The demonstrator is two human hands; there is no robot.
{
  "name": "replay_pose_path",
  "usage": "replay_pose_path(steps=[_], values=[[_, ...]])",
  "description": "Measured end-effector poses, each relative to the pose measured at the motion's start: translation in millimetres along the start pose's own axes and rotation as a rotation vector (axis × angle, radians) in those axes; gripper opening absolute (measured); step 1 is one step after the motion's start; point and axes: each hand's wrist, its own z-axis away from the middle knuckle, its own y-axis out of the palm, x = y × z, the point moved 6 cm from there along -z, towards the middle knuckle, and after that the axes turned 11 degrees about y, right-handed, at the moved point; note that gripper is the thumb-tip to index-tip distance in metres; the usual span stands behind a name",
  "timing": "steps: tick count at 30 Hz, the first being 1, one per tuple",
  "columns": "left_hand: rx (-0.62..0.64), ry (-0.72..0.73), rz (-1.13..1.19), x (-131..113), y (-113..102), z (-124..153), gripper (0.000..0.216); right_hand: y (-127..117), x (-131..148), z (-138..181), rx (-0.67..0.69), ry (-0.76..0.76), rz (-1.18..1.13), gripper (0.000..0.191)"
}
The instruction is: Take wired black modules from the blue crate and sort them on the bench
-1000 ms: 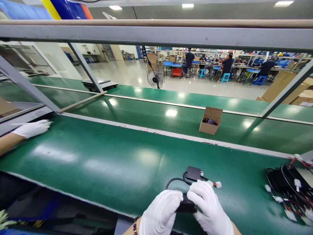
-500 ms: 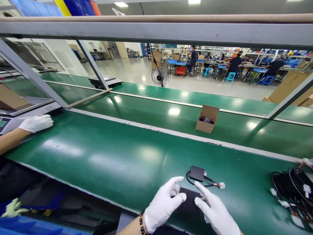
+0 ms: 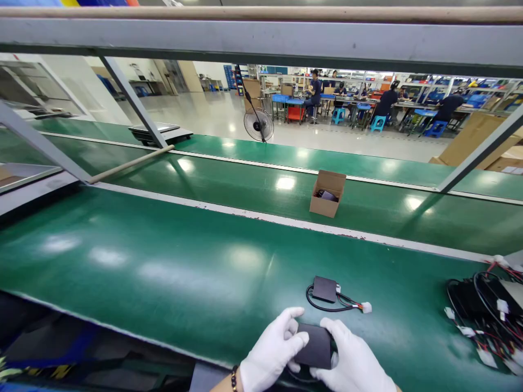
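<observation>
Both my hands wear white gloves and grip a flat black module (image 3: 314, 344) at the near edge of the green table (image 3: 183, 272). My left hand (image 3: 272, 351) holds its left side with thumb and fingers closed on it. My right hand (image 3: 349, 362) clasps its right side. Just beyond lies a smaller black module (image 3: 324, 288) with a looped black cable and red, black and yellow wires ending in a white connector (image 3: 366, 307).
A pile of black modules with wires and white connectors (image 3: 486, 310) lies at the right. An open cardboard box (image 3: 327, 193) stands on the conveyor belt behind. Grey frame bars cross overhead. A fan (image 3: 258, 124) and seated workers are far off.
A co-worker's gloved hand at the left has left the view. My hands have closed again round the black module, slightly nearer me. The cardboard box has shifted left on the belt.
</observation>
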Motion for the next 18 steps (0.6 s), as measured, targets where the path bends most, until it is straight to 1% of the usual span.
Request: replay_pose_path(steps=[2, 4, 6, 8, 10, 12, 15, 18], values=[[0.0, 0.013, 0.023, -1.0, -1.6, -4.9, 0.065, -10.1, -2.0, -8.7, -0.044, -0.054, -0.015, 0.053], [-0.023, 0.034, 0.054, -6.3, -6.2, -10.6, 0.071, -27.7, -4.6, -24.0, -0.129, -0.09, -0.027, 0.054], [-0.065, 0.042, 0.094, -11.6, -13.5, -14.9, 0.077, -44.6, -7.9, -43.4, -0.194, -0.094, -0.016, 0.054], [-0.107, 0.054, 0.123, -15.2, -23.1, -15.9, 0.082, -53.7, -10.2, -62.4, -0.194, -0.091, 0.001, 0.051], [-0.139, 0.064, 0.136, -16.3, -35.5, -12.4, 0.083, -56.3, -11.5, -77.3, -0.175, -0.087, 0.024, 0.047], [-0.168, 0.073, 0.128, -16.1, -51.5, -4.7, 0.079, -55.7, -13.4, -87.5, -0.168, -0.064, 0.064, 0.045], [-0.248, 0.091, 0.055, -16.4, -84.0, 15.4, 0.075, -55.3, -16.2, -95.8, -0.175, -0.054, 0.157, 0.044], [-0.386, 0.115, -0.088, -23.9, -123.0, 52.1, 0.068, -57.7, -20.3, -98.1, -0.167, -0.074, 0.254, 0.043]])
